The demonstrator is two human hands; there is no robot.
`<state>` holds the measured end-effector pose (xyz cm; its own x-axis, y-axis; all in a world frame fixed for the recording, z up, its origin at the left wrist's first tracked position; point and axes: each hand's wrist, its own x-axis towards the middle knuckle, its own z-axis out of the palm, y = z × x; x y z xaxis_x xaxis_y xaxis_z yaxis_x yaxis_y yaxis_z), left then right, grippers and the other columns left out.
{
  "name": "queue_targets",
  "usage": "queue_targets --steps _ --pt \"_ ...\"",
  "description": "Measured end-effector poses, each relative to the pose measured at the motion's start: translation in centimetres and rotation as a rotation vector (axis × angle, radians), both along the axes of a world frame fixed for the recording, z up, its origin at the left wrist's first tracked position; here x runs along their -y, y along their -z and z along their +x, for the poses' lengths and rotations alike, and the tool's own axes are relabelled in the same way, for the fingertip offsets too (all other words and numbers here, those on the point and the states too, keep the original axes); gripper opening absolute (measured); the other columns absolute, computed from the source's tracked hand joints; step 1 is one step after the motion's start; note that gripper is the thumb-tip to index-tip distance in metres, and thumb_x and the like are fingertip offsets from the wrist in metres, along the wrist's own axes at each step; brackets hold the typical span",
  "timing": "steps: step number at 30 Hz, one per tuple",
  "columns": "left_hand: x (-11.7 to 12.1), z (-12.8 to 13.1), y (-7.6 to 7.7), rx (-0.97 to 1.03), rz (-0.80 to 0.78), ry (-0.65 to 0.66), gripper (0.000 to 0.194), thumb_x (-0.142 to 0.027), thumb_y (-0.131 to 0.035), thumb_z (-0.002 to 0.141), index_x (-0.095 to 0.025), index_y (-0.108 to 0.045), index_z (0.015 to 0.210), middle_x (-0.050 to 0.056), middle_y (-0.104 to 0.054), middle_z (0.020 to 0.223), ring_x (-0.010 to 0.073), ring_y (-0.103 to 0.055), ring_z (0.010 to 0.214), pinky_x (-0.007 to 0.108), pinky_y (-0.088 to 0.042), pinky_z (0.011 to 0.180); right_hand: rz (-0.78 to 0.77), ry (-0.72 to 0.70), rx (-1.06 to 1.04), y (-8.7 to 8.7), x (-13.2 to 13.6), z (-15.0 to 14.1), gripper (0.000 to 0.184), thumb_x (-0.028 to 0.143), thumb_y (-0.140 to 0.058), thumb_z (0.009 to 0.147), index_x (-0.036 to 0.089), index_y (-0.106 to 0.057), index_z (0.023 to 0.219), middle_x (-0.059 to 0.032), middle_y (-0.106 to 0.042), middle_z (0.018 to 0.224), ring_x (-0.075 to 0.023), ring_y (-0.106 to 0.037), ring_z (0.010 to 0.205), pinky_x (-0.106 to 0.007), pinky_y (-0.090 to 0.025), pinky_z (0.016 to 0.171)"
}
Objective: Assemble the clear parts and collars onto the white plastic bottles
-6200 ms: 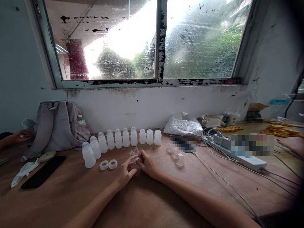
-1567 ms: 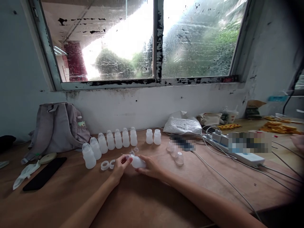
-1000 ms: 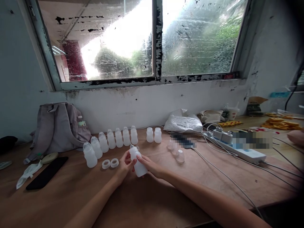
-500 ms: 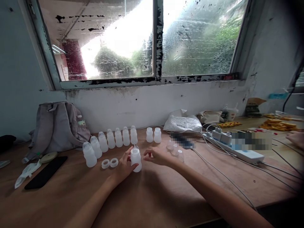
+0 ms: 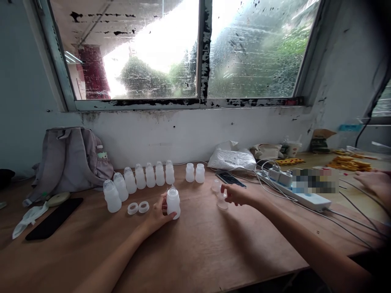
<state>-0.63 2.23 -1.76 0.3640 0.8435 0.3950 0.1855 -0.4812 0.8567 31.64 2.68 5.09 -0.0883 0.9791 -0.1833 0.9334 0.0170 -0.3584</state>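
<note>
My left hand point(image 5: 159, 211) is wrapped round a frosted white baby bottle point(image 5: 173, 205), which stands upright on the table with a ring and a clear nipple on top. At the right, the fingers of my right hand point(image 5: 240, 194) are pinched on a clear bottle cap point(image 5: 222, 203), low over the table. Another clear cap point(image 5: 216, 185) stands just behind it. Two white screw rings point(image 5: 143, 207) lie left of my left hand. Several capped baby bottles point(image 5: 139, 177) form a curved row behind them. Two uncapped bottles point(image 5: 199, 173) stand farther back.
A grey backpack point(image 5: 69, 158) leans at the back left, near a black phone-like slab point(image 5: 55, 219). Behind my right hand lie a phone point(image 5: 231, 179), a silver bag point(image 5: 231, 158) and a power strip point(image 5: 311, 200) with trailing cables. Another person's hand point(image 5: 374, 181) is at the far right.
My right hand has left the bottle and moved right to the clear caps, where it now grips one. My left hand keeps its hold on the bottle. The view has shifted slightly.
</note>
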Motion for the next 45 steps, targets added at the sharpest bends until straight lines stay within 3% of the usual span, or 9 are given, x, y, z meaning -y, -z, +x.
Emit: queue_targets --steps 4,8,13,17,20,24,30,45 --pt "0.0 -0.1 0.0 -0.001 0.005 0.033 0.058 -0.028 -0.065 0.064 -0.02 -0.039 0.115 0.008 -0.058 0.099 0.0209 -0.057 0.087 0.036 -0.048 0.075 0.069 -0.15 -0.111 0.8 -0.5 -3.6 0.021 0.02 -0.052 0.072 0.017 -0.046 0.093 -0.0006 -0.057 0.068 -0.0089 -0.052 0.044 -0.017 -0.036 0.037" --pt "0.3 0.0 -0.4 0.0 -0.015 0.015 0.051 -0.028 -0.065 0.063 -0.02 -0.046 0.109 0.006 -0.059 0.098 0.0199 -0.058 0.084 0.034 -0.047 0.076 0.332 -0.31 -0.042 1.8 -1.7 -6.8 0.02 0.028 -0.061 0.068 0.019 -0.053 0.084 -0.0032 -0.059 0.08 -0.0156 -0.056 0.069 -0.023 -0.042 0.056" --pt "0.3 0.1 -0.5 -0.012 -0.012 0.011 0.048 -0.029 -0.065 0.062 -0.019 -0.049 0.105 0.005 -0.06 0.095 0.0196 -0.059 0.081 0.033 -0.047 0.076 0.388 -0.341 -0.101 1.9 -3.1 -9.3 0.022 0.03 -0.063 0.067 0.019 -0.058 0.086 -0.0034 -0.06 0.08 -0.016 -0.056 0.07 -0.025 -0.042 0.06" --pt "0.2 -0.1 -0.5 -0.035 0.006 0.025 0.045 -0.03 -0.065 0.063 -0.019 -0.05 0.105 0.006 -0.06 0.094 0.0201 -0.058 0.081 0.033 -0.047 0.075 0.518 -0.298 -0.323 -1.5 -2.9 -10.8 0.023 0.023 -0.053 0.075 0.017 -0.057 0.096 -0.0045 -0.061 0.083 -0.0139 -0.057 0.071 -0.024 -0.044 0.062" --pt "0.1 -0.2 -0.5 -0.042 0.023 0.046 0.043 -0.029 -0.063 0.065 -0.019 -0.05 0.105 0.006 -0.058 0.097 0.0198 -0.057 0.082 0.034 -0.046 0.077 0.581 -0.396 -0.529 -5.2 -1.6 -12.0 0.029 0.026 -0.051 0.076 0.018 -0.056 0.104 -0.004 -0.06 0.092 -0.0136 -0.056 0.078 -0.024 -0.045 0.066" --pt "0.0 -0.2 -0.4 -0.067 0.026 0.058 0.042 -0.03 -0.063 0.066 -0.019 -0.051 0.104 0.006 -0.058 0.097 0.0194 -0.057 0.081 0.034 -0.046 0.076 0.537 -0.523 -0.492 -7.8 0.5 -13.6 0.028 0.027 -0.051 0.076 0.02 -0.057 0.103 -0.0027 -0.06 0.088 -0.0137 -0.056 0.08 -0.024 -0.045 0.064" --pt "-0.1 -0.3 -0.1 -0.067 0.007 0.069 0.045 -0.031 -0.063 0.066 -0.018 -0.049 0.107 0.009 -0.057 0.101 0.0214 -0.057 0.085 0.034 -0.047 0.075 0.494 -0.599 -0.306 -6.8 0.9 -14.6 0.027 0.019 -0.052 0.076 0.019 -0.058 0.102 -0.0042 -0.06 0.089 -0.0136 -0.056 0.077 -0.023 -0.043 0.061" --pt "-0.2 -0.4 -0.2 -0.102 0.028 0.114 0.046 -0.034 -0.061 0.07 -0.017 -0.044 0.11 0.007 -0.057 0.102 0.0193 -0.056 0.087 0.033 -0.045 0.079 0.415 -0.56 -0.212 -5.9 0.2 -14.7 0.028 0.024 -0.053 0.076 0.021 -0.057 0.104 -0.0049 -0.06 0.088 -0.0156 -0.055 0.079 -0.024 -0.042 0.064"
